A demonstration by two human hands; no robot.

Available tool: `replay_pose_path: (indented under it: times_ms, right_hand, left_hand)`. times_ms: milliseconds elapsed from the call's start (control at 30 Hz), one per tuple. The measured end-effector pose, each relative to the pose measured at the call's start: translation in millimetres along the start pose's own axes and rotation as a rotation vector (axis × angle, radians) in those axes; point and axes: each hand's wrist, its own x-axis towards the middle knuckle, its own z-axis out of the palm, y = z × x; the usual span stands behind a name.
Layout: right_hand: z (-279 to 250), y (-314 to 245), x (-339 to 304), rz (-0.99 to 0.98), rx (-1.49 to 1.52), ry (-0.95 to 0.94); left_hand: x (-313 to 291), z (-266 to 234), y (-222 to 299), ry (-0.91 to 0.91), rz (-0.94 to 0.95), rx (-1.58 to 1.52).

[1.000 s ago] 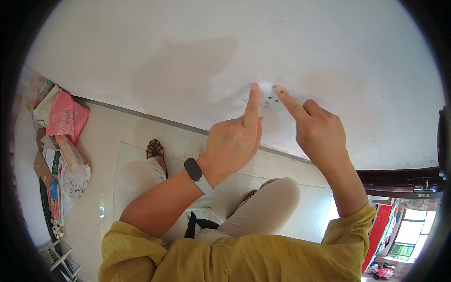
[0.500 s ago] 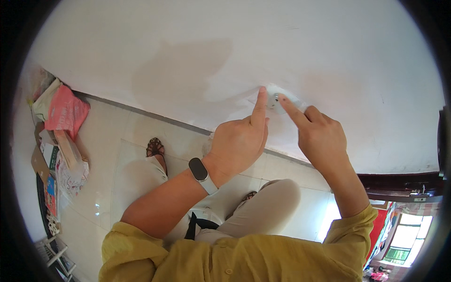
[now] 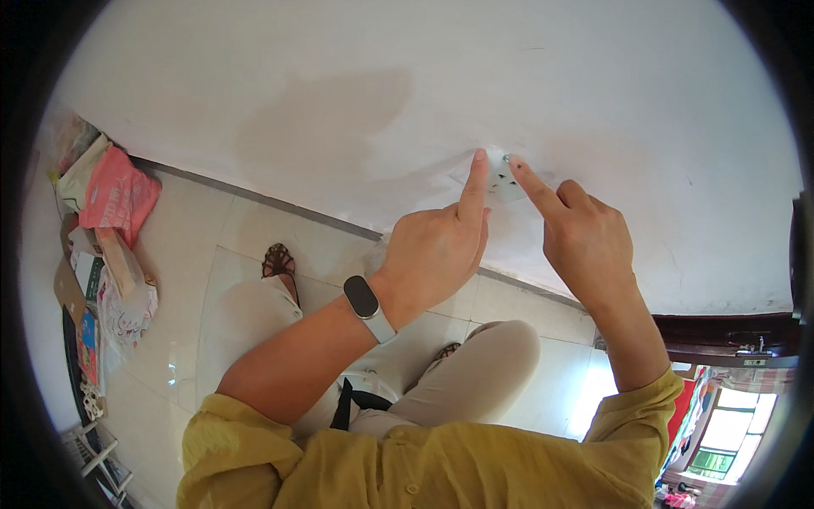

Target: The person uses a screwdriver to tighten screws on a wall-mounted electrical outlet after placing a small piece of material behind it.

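Observation:
A white wall socket (image 3: 506,192) with several dark slots sits low on the pale wall. My left hand (image 3: 432,254) has its index finger stretched out, with the tip at the upper left edge of the socket; its other fingers are curled under. From the right, my right hand (image 3: 589,246) points its index finger at the socket's upper part, the tip beside a small shiny grey spot that I cannot make out. The other right fingers are bent. Neither hand grips anything. A fitness band (image 3: 363,299) with a grey strap is on my left wrist.
The white wall (image 3: 593,76) meets the tiled floor (image 3: 178,254) along a dark skirting. At the left lie a pink bag (image 3: 123,195), boxes and plastic bags, with a white rack (image 3: 97,454) below. A dark door frame (image 3: 712,337) and a window stand right.
My right fingertip has moved up slightly, so more of the socket's slots show. My left index fingertip has shifted a little up and right. The view has tilted slightly.

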Motion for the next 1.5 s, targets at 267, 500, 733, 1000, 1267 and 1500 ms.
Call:
replay_pose_path:
  times_ms: [267,500,733,1000,1267,1500]
  right_hand:
    - [-6,-6,7,-0.002,0.010,-0.012]
    - [-4,-7,5,-0.018,-0.006,0.044]
    - [0,-9,11,-0.022,-0.018,0.056]
    - [0,-3,-2,0.036,-0.033,-0.008]
    - [6,8,-20,0.074,-0.015,0.007]
    - [13,-6,-7,-0.004,0.050,0.109]
  left_hand:
    - [0,1,-3,0.023,-0.007,-0.012]
    - [-1,-1,-2,0.008,-0.029,0.006]
    - [1,0,-1,-0.028,-0.042,-0.021]
    - [0,0,-2,0.000,-0.010,0.021]
    - [1,0,1,0.021,-0.007,0.008]
    - [3,5,1,0.045,0.015,0.027]
